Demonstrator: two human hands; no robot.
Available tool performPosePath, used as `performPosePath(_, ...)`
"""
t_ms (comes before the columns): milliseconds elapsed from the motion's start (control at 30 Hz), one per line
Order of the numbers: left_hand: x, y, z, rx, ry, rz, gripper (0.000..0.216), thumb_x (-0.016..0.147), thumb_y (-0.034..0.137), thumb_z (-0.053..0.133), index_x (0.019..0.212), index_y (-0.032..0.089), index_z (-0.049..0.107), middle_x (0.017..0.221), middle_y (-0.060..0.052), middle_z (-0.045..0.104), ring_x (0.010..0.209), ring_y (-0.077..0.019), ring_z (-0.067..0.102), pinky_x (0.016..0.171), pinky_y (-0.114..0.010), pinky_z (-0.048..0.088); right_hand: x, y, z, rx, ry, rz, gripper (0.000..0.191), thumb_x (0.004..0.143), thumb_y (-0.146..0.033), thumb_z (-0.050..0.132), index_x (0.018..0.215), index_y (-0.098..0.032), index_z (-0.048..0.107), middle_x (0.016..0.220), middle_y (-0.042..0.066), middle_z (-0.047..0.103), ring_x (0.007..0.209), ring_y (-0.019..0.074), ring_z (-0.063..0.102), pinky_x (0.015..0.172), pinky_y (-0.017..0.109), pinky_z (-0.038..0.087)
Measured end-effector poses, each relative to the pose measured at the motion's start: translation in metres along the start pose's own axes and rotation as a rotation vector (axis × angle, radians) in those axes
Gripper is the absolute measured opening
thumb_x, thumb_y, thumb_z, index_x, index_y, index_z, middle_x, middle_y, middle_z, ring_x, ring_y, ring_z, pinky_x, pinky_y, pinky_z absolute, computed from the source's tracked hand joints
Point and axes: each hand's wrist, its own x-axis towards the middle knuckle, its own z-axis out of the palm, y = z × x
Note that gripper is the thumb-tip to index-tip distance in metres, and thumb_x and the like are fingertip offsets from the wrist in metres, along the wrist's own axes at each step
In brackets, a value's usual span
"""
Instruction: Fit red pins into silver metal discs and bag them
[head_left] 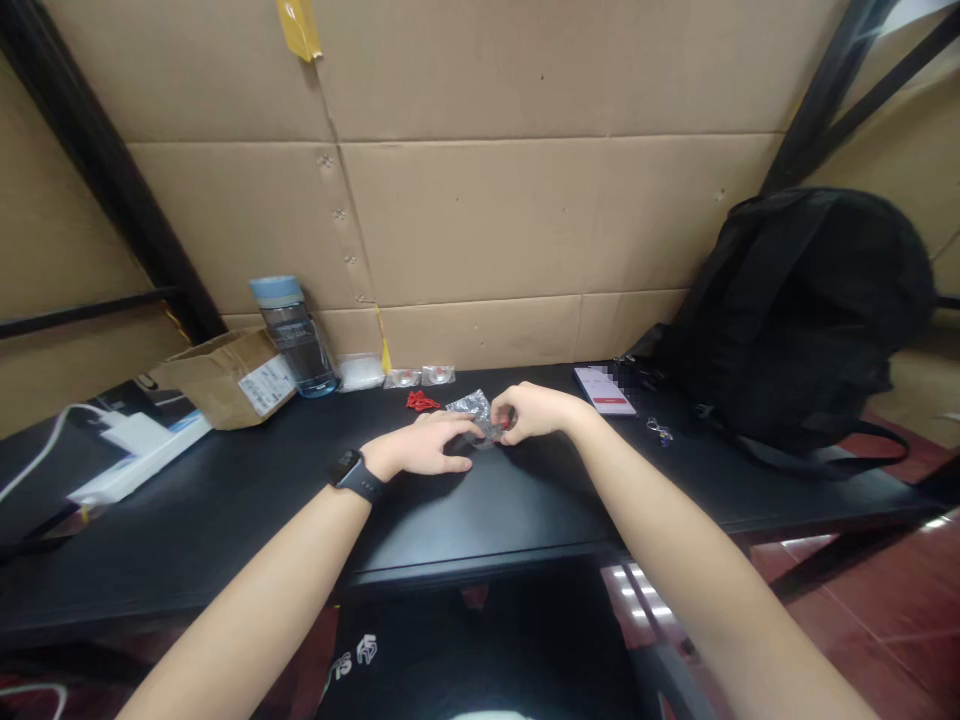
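Both my hands meet over the middle of the black table (225, 520). My left hand (424, 447), with a black watch on its wrist, has its fingers closed on a small clear plastic bag (474, 408) that holds dark parts. My right hand (534, 411) pinches the same bag from the right, with a small red piece showing at its fingertips. A little heap of red pieces (422, 402) lies on the table just behind my left hand.
Along the cardboard back wall stand a water bottle (294, 338), a small cardboard box (225, 378), a white bag (361, 372) and two small packets (420, 377). A phone (604, 390), keys (660, 431) and a black backpack (802, 310) lie right. A power strip (135, 455) sits left.
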Motion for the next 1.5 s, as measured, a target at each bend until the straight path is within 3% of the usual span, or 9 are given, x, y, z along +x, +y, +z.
performPosePath(133,-0.001,0.002,-0.002,-0.017,-0.029,-0.029,0.052,0.086,0.036,0.073,0.137,0.030,0.063,0.154,-0.006,0.053,0.139,-0.0326,0.052,0.117,-0.046,0.040,-0.001,-0.001,-0.001,0.011,-0.017,0.024,0.019,0.069,-0.034,0.079,0.084,-0.023,0.074,0.083,-0.001,0.076,0.078,0.0178,0.071,0.067,0.023,0.047)
performPosePath(300,-0.002,0.002,-0.004,-0.022,-0.074,-0.096,0.057,0.086,0.038,0.073,0.141,0.034,0.061,0.163,-0.007,0.041,0.149,-0.0342,0.040,0.122,-0.049,0.033,-0.002,0.002,-0.004,-0.011,-0.045,0.050,0.028,0.064,-0.024,0.081,0.091,-0.022,0.075,0.095,0.001,0.077,0.081,0.0184,0.071,0.065,0.022,0.047)
performPosePath(467,-0.003,0.001,-0.005,-0.063,-0.067,-0.094,0.054,0.085,0.036,0.076,0.137,0.038,0.065,0.163,-0.003,0.041,0.148,-0.0353,0.041,0.121,-0.051,0.034,0.001,0.002,-0.001,0.040,-0.032,-0.007,0.025,0.068,-0.022,0.081,0.093,-0.021,0.076,0.091,0.001,0.077,0.077,0.0165,0.070,0.065,0.021,0.046)
performPosePath(833,0.000,-0.003,-0.005,-0.094,-0.032,0.058,0.047,0.086,0.031,0.075,0.132,0.038,0.069,0.162,0.001,0.043,0.144,-0.0308,0.049,0.120,-0.044,0.038,0.016,-0.007,0.020,-0.019,0.175,-0.018,0.022,0.075,-0.015,0.080,0.095,-0.021,0.074,0.087,0.000,0.074,0.076,0.0142,0.066,0.063,0.022,0.040)
performPosePath(1067,-0.001,-0.008,-0.001,-0.104,-0.013,0.029,0.048,0.083,0.034,0.078,0.130,0.038,0.071,0.168,0.001,0.031,0.151,-0.0340,0.037,0.125,-0.047,0.031,0.025,-0.004,0.034,-0.251,0.350,0.103,0.021,0.084,-0.031,0.081,0.102,-0.027,0.071,0.111,0.003,0.071,0.101,0.0220,0.065,0.071,0.026,0.042)
performPosePath(1300,-0.001,-0.007,-0.003,-0.054,-0.057,0.008,0.047,0.087,0.037,0.074,0.133,0.037,0.068,0.169,0.000,0.028,0.154,-0.0331,0.031,0.126,-0.048,0.026,0.032,-0.007,0.041,-0.381,0.401,0.220,0.018,0.091,-0.037,0.071,0.105,-0.025,0.070,0.112,0.007,0.069,0.105,0.0257,0.062,0.080,0.033,0.047)
performPosePath(1500,0.000,-0.012,-0.001,-0.107,-0.040,0.012,0.043,0.086,0.038,0.075,0.129,0.036,0.072,0.168,-0.001,0.031,0.152,-0.0327,0.034,0.126,-0.045,0.026,0.033,-0.010,0.043,-0.324,0.415,0.262,0.018,0.089,-0.033,0.069,0.104,-0.025,0.070,0.111,0.007,0.069,0.107,0.0271,0.061,0.080,0.033,0.048)
